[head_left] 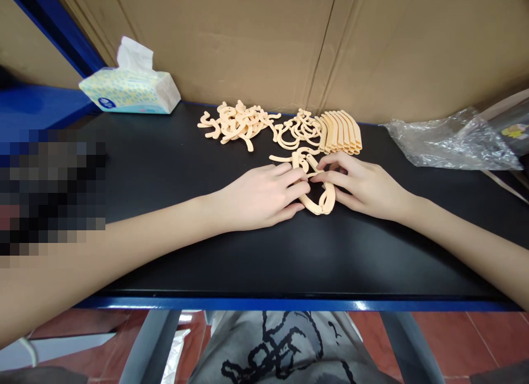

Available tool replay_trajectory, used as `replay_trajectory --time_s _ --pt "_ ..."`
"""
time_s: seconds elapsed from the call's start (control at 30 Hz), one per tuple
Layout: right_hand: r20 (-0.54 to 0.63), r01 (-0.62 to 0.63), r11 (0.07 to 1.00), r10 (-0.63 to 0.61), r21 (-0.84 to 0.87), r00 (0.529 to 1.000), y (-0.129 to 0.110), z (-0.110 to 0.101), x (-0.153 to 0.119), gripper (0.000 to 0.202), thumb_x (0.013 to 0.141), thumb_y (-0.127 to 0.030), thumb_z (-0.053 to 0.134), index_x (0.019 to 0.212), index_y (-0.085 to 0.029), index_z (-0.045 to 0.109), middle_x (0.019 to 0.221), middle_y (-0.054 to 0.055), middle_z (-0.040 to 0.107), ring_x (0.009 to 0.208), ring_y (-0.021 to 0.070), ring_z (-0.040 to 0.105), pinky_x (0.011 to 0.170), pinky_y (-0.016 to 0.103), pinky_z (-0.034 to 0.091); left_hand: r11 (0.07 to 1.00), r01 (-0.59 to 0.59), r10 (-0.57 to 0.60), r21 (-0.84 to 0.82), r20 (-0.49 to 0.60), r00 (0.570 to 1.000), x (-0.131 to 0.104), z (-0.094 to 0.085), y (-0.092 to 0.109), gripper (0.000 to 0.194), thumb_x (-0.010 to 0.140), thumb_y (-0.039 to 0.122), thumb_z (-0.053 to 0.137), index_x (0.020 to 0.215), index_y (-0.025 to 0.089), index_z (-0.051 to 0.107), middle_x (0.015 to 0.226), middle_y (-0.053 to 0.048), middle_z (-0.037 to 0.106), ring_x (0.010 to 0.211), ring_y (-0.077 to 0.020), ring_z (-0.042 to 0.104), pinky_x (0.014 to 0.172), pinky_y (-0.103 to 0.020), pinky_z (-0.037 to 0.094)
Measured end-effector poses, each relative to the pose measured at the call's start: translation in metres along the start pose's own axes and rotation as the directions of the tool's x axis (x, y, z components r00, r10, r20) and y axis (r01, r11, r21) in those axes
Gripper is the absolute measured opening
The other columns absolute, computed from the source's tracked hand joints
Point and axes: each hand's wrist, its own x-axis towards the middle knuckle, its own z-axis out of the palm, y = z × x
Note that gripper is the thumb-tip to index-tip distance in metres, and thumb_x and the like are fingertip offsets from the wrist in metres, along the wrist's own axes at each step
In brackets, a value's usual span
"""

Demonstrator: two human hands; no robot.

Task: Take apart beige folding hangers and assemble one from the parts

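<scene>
My left hand [270, 195] is closed around the left side of a cream curved plastic piece [314, 207], low over the black tabletop. From the right, my right hand [359, 183] has its fingers bent onto the same loop of cream pieces, with thumb and fingertips near its upper part. The lower end of the loop shows between the hands, and my fingers hide part of the rest. Just behind my fingertips lie loose cream pieces [305, 152], one of them a thin curved arm pointing left.
Behind the hands are a heap of cream hooked pieces [239, 122], a smaller pile of thin curved hooks [300, 128] and a neat stack of curved arms [341, 131]. A tissue pack [132, 92] stands back left. Clear plastic bags [450, 139] lie at right. Cardboard [248, 42] walls the back.
</scene>
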Motion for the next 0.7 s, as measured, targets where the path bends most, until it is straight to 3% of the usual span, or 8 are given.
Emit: replay_trajectory --time_s 0.7 --pt "0.006 -0.003 1.000 0.003 -0.009 1.000 0.0014 0.0009 -0.0011 0.027 0.092 -0.023 0.041 0.111 -0.016 0.059 0.111 0.010 0.053 0.083 0.0145 0.056 0.069 0.026 0.048 1.000 0.005 -0.005 0.010 -0.002 1.000 -0.0003 0.0010 0.0000 0.032 0.094 0.033 0.036 0.110 0.012 0.056 0.110 -0.011 0.057 0.096 -0.0212 0.055 0.085 -0.033 0.046"
